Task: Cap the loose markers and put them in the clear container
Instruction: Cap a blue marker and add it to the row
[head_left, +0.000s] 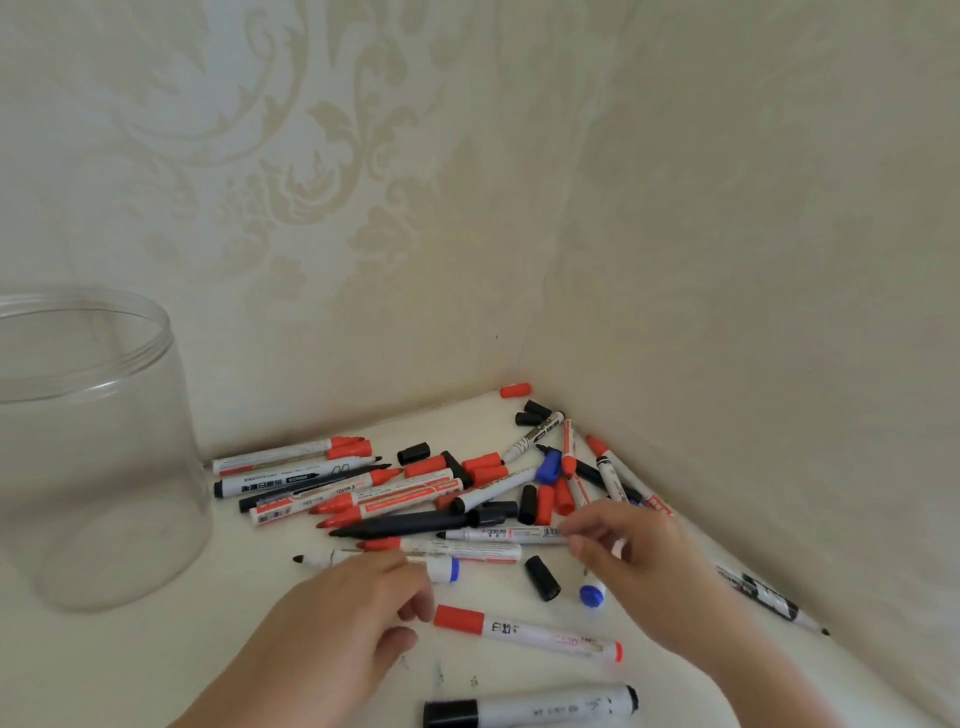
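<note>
My left hand (343, 597) lies over the near end of a marker with a blue end (441, 569), fingers curled down onto its barrel; its dark tip pokes out to the left. My right hand (623, 551) reaches into the pile, fingertips pinching the end of a thin white marker (504, 534) that lies across the heap. The pile of markers (395, 493), red, black and white, many uncapped, is spread over the white table (208, 649) in the corner where two patterned walls (363, 208) meet. Loose caps lie among them: a black cap (542, 578) and a blue cap (592, 595) just below my right hand, a red cap (515, 390) right in the corner. Nearer me lie a capped red marker (524, 633) and a thick black-capped marker (530, 706). The clear container (88, 447) stands upright at the left, apart from the pile, with nothing inside it.
</note>
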